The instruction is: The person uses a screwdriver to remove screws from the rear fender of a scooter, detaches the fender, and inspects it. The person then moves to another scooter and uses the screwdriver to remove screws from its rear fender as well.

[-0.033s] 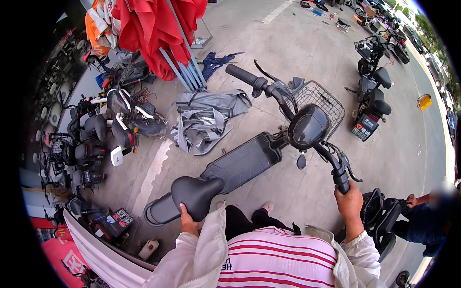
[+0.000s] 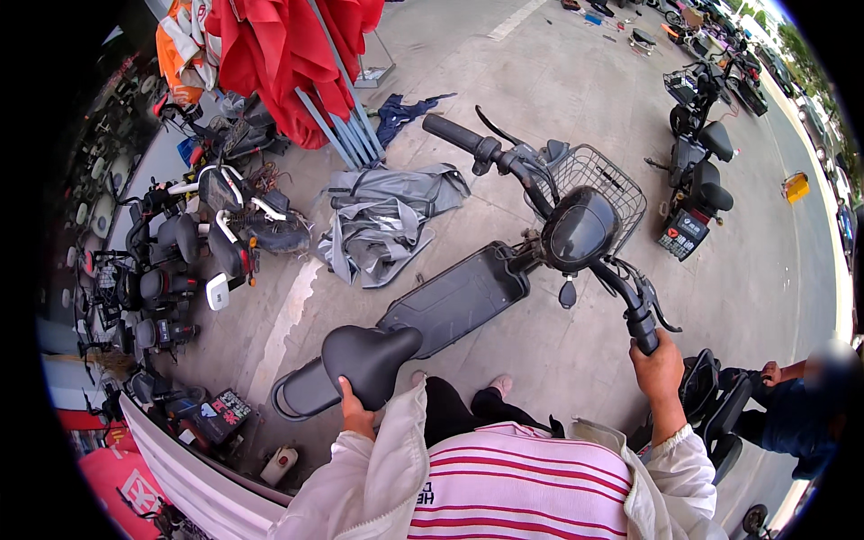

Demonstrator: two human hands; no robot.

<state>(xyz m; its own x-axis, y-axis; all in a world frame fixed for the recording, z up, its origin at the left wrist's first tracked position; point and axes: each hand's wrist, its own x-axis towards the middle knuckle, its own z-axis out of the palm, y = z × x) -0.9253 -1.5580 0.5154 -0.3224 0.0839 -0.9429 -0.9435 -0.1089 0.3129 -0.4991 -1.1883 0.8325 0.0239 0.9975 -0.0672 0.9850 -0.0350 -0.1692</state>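
Pavement (image 2: 486,81) bears a scooter (image 2: 463,292); right grip (image 2: 659,367) wraps its handlebar (image 2: 638,326); left grip (image 2: 357,418) touches the saddle (image 2: 369,353), closure hidden from me.

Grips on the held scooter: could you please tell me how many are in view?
2: the left grip, bare, toward the top of the picture; and the right grip, partly hidden by the right hand.

Bright, even daylight; faint, soft shadows on the pale pavement (image 2: 522,99); a gentle sheen on the glossy dashboard (image 2: 583,229); the sky (image 2: 761,13) looks washed out; the road (image 2: 776,270) bends toward the black, rounded rim; centre sharp, a patch (image 2: 835,362) at far right blurred.
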